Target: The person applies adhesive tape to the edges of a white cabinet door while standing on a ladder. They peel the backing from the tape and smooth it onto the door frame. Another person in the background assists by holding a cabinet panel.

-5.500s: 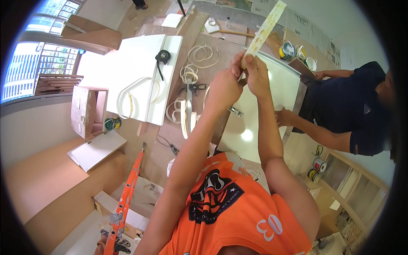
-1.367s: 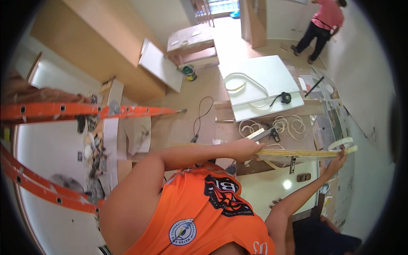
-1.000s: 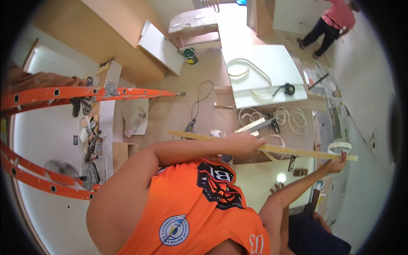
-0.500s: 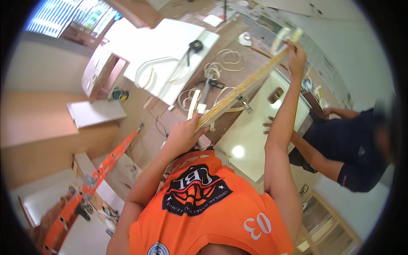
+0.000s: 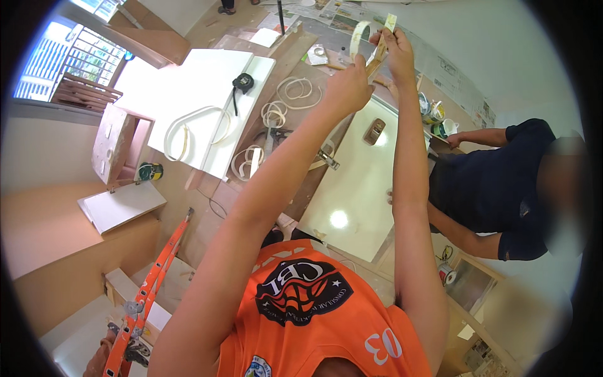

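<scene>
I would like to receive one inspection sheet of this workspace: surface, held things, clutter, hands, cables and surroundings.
Surface: glossy pale panel, showing a bright reflection; a brown block rests on it.
Held things: a narrow wooden strip, raised; a pale curled band beside it, attachment unclear.
Clutter: coiled pale strips; black tape measure on white boards.
Hands: left and right both grip the wooden strip, the right nearer its far end.
Cables: thin dark cord, left of the left forearm; its ends are unclear.
Surroundings: orange ladder at lower left; person in dark shirt at right.
</scene>
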Tool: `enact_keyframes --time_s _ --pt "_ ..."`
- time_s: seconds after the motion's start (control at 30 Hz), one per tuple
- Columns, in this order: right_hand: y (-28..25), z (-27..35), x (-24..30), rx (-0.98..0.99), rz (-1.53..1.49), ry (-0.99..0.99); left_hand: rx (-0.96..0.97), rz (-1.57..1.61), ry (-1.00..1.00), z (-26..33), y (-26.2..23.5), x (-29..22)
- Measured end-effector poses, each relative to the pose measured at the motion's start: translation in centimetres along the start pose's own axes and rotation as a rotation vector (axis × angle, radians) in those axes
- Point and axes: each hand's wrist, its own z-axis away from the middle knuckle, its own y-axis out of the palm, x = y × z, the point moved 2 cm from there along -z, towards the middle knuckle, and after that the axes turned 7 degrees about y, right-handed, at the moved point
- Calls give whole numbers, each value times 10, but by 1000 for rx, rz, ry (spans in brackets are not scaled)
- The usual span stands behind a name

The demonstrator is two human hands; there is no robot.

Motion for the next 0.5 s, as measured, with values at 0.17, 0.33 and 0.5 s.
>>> enact_keyframes --time_s 0.17,0.33,0.5 --pt "-7 -10 -18 -96 -184 44 -78 -110 108 -13 33 -2" --pt "-2 -12 -21 -287 -299 -22 -45 -33 122 -9 24 -5" --pt "6 -24 -24 -347 -337 63 -32 -32 59 -4 19 5"
